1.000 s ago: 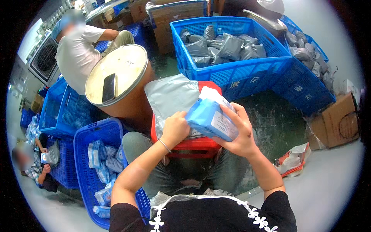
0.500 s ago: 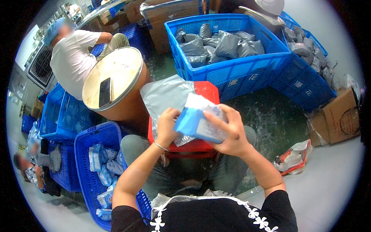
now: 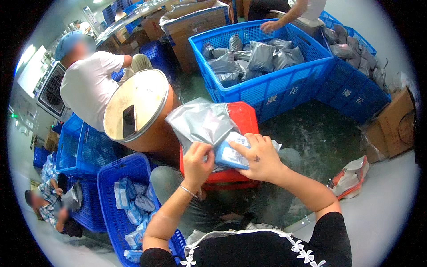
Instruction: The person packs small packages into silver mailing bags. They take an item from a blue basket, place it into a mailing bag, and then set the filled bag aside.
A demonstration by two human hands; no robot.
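Blue packet (image 3: 231, 155) half inside grey bag (image 3: 200, 122), long axis toward its mouth; my right hand (image 3: 262, 158) grips packet, left hand (image 3: 197, 164) pinches bag edge.

a dark green floor (image 3: 320, 133) carries most of it — big blue crates (image 3: 284, 84) of grey bags, a brown drum (image 3: 142, 120), a blue basket (image 3: 115, 196) of blue packets. at the right, where pale floor begins, stand a cardboard box (image 3: 393, 122) and a crumpled white bag (image 3: 351, 178) — just apart.
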